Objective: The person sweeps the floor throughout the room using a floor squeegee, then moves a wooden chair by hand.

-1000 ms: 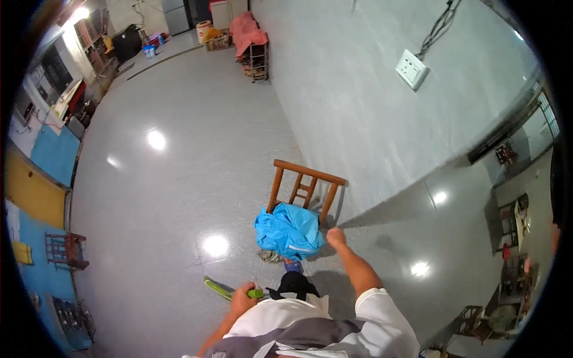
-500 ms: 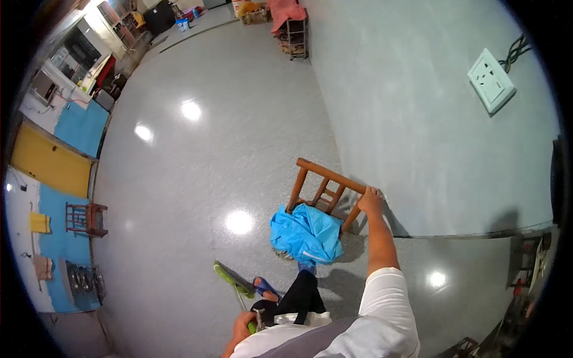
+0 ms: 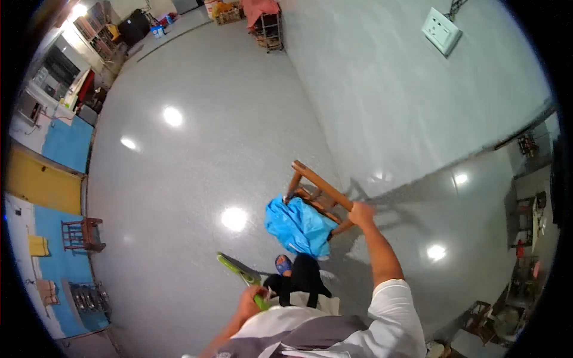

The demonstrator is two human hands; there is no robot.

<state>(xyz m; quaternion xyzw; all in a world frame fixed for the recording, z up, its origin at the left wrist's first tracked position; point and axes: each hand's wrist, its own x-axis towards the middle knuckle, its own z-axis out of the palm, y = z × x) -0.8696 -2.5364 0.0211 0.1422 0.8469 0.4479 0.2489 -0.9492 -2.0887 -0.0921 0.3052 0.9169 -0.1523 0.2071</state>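
Observation:
My right hand (image 3: pixel 362 213) is wrapped round the top rail of a wooden chair (image 3: pixel 322 185), which stands in front of me near the wall. A bright blue cloth (image 3: pixel 301 224), crumpled and bunched, lies over the chair's seat and hangs down its side, hiding much of the seat and legs. Low in view, my left hand (image 3: pixel 253 298) is closed round the green handle of a long-handled floor tool with a narrow green head (image 3: pixel 234 265). The head is close to the floor, beside my sandalled foot (image 3: pixel 283 262).
A grey wall (image 3: pixel 394 89) with a socket box (image 3: pixel 441 31) rises at the right. Along the left wall are a wooden chair (image 3: pixel 83 234) and a yellow door (image 3: pixel 45 179). A rack under a red cloth (image 3: pixel 261 9) stands far ahead; cluttered shelves line the right edge.
The chair in my right hand has turned and shifted slightly left with the blue cloth. My left hand and the green tool have come up nearer the chair. My view has swung right.

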